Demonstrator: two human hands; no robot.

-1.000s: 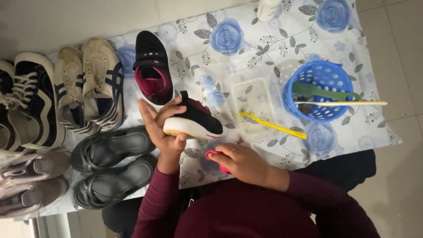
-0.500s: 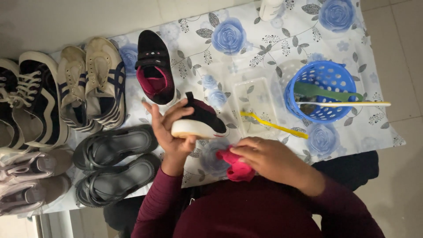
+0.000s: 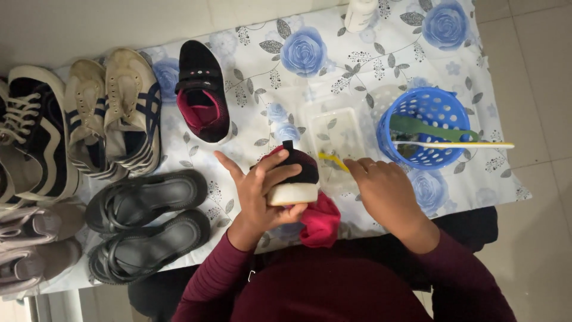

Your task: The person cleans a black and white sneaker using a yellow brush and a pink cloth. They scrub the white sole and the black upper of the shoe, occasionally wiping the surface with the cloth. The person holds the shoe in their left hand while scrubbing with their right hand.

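My left hand (image 3: 257, 194) grips a small black shoe with a white sole (image 3: 293, 179), held sole toward me above the near edge of the floral cloth (image 3: 357, 65). A red rag (image 3: 320, 222) lies just under the shoe at the table edge. My right hand (image 3: 388, 194) rests palm down over a thin yellow brush handle (image 3: 331, 160), fingertips on it; the grip is hidden. The matching black shoe with pink lining (image 3: 202, 95) lies farther back.
A clear plastic tub (image 3: 333, 128) sits behind the shoe. At right, a blue basket (image 3: 444, 107) holds a green tool and a long white stick. A white bottle (image 3: 360, 12) stands at the back. Beige sneakers (image 3: 113, 113), black-and-white sneakers (image 3: 30, 137) and black sandals (image 3: 143, 206) fill the left.
My right hand left the red rag and moved up and right onto the yellow brush handle. My left hand turned the shoe so that its sole faces me.
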